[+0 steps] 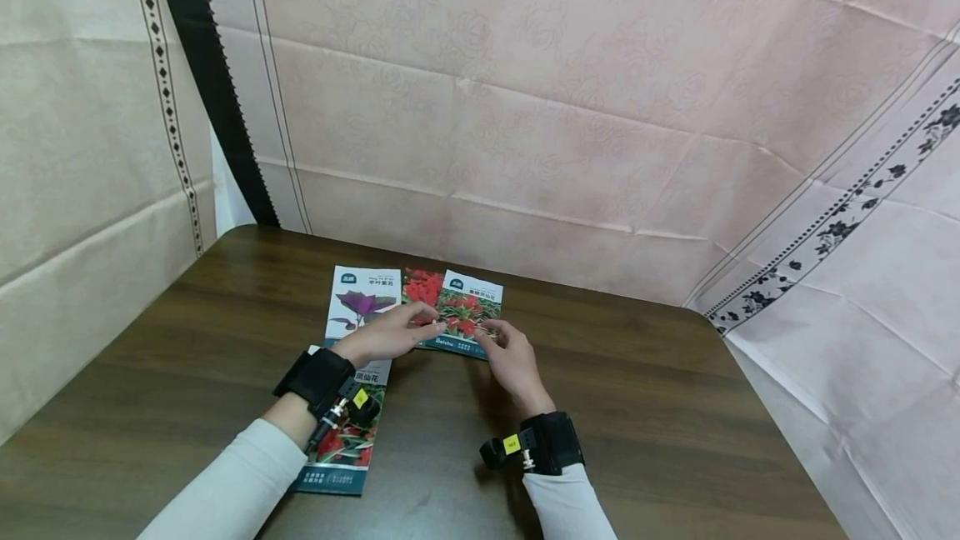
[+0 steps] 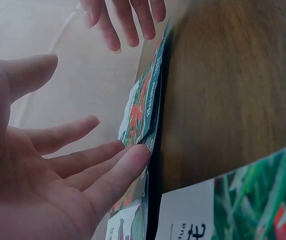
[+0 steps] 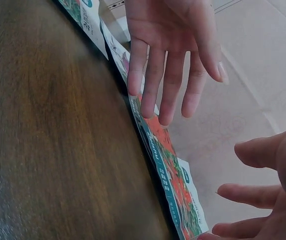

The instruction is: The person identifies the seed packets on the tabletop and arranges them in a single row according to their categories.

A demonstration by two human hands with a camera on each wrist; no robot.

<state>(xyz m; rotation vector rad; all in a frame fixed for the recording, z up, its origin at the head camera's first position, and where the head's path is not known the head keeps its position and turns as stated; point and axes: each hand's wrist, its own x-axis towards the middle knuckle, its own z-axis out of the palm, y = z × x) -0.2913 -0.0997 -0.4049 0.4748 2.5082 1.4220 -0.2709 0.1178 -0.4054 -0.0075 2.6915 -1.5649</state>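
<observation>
Several seed packets lie on the table. One shows a purple-leaved plant (image 1: 365, 283); right of it, a red-flower packet (image 1: 468, 298) partly overlaps another red-flower packet (image 1: 420, 283). My left hand (image 1: 386, 333) is over the purple-leaved packet's lower right part, fingers extended toward the overlapping pair. At the pair's right edge is my right hand (image 1: 516, 361), its fingers loosely bent and nothing held. Both palms face each other in the wrist views. Under my left wrist lies another red-flower packet (image 1: 333, 477), partly hidden by the forearm. Whether my fingertips touch the packets is hard to tell.
The brown wooden table (image 1: 637, 407) has rounded far corners. Behind it hangs a pale patterned cloth (image 1: 525, 148), with a similar cloth (image 1: 90, 190) on the left. Black straps with small cameras sit on both wrists.
</observation>
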